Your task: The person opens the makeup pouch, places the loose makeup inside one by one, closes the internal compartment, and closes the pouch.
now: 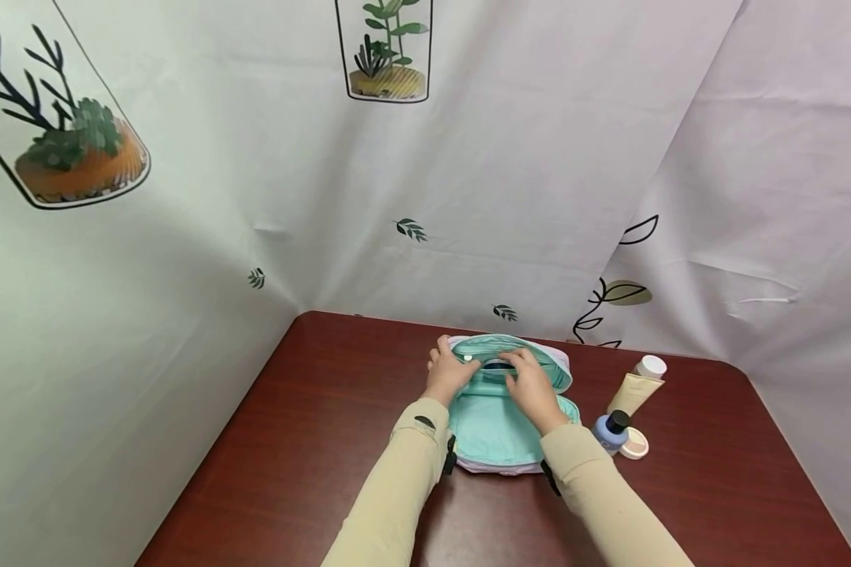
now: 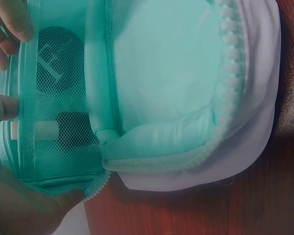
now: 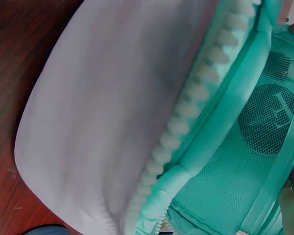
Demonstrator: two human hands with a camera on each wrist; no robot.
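Note:
A toiletry bag point(image 1: 499, 431), pale lilac outside and mint green inside, lies unzipped on the table, its lid folded back toward the wall. Inside the lid a mesh pocket point(image 2: 48, 105) holds a dark round case point(image 2: 60, 59) with a letter on it and a small item with a dark part point(image 2: 74, 130) and a pale end. At the lid's left side my left hand point(image 1: 448, 376) grips the edge, thumb on the rim and a finger at the pocket's band. My right hand point(image 1: 536, 391) pinches the band farther right; its fingertips are partly hidden.
Right of the bag stand a cream tube point(image 1: 633, 394) with a white cap and a blue bottle point(image 1: 609, 432) with a black cap. A small round compact point(image 1: 636, 444) lies beside them. Patterned cloth point(image 1: 482, 197) hangs behind the dark red table point(image 1: 340, 409).

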